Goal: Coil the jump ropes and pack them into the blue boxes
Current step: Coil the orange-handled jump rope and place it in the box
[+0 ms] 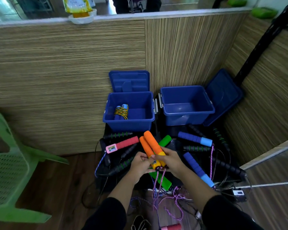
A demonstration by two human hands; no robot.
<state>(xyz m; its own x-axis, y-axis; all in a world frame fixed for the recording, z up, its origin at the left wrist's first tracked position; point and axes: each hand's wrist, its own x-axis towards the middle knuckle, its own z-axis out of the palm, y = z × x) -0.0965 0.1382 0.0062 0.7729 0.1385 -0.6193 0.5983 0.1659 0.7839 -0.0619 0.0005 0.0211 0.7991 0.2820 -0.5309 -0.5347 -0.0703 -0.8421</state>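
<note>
My left hand (140,165) and my right hand (170,161) both grip the lower ends of two orange jump-rope handles (150,146), held side by side and pointing up and away. Their pink-purple cord (158,188) hangs down to the floor between my arms. Two open blue boxes stand behind: the left box (110,121) holds a coiled rope with blue handles (121,112), the right box (189,120) shows nothing inside. Several more ropes lie below my hands: a red handle (127,142), green handles (164,140), blue handles (195,139), black handles (196,148).
A blue lid (129,81) leans on the wooden wall behind the left box; another lid (223,95) leans right of the right box. A green plastic chair (8,165) stands at left. A black pole (263,39) rises at right. Loose cords (178,198) tangle on the wood floor.
</note>
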